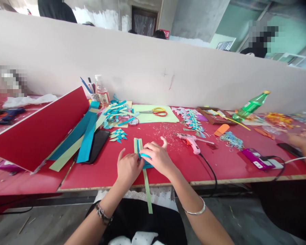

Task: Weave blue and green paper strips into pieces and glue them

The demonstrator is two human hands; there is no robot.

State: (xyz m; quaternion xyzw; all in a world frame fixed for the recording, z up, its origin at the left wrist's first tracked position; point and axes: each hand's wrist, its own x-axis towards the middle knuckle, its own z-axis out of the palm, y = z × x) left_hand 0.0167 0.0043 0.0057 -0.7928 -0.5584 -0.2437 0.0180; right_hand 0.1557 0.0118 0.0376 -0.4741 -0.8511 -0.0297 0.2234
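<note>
My left hand [129, 166] rests on the red table [219, 163], fingers pressing down on light green paper strips [138, 144] that run toward me past the table edge. My right hand [156, 157] pinches a blue paper strip [145, 156] folded across the green ones. The crossing point of the strips is partly hidden under both hands. A finished blue and green woven piece [118, 135] lies just beyond my left hand.
A pink glue gun [191, 140] with a black cord lies right of my hands. Farther back lie scissors [155, 111] on green paper, long blue strips [88, 136], a black phone [97, 144] and a green bottle [251, 106]. Another person's hand [302, 139] works at far right.
</note>
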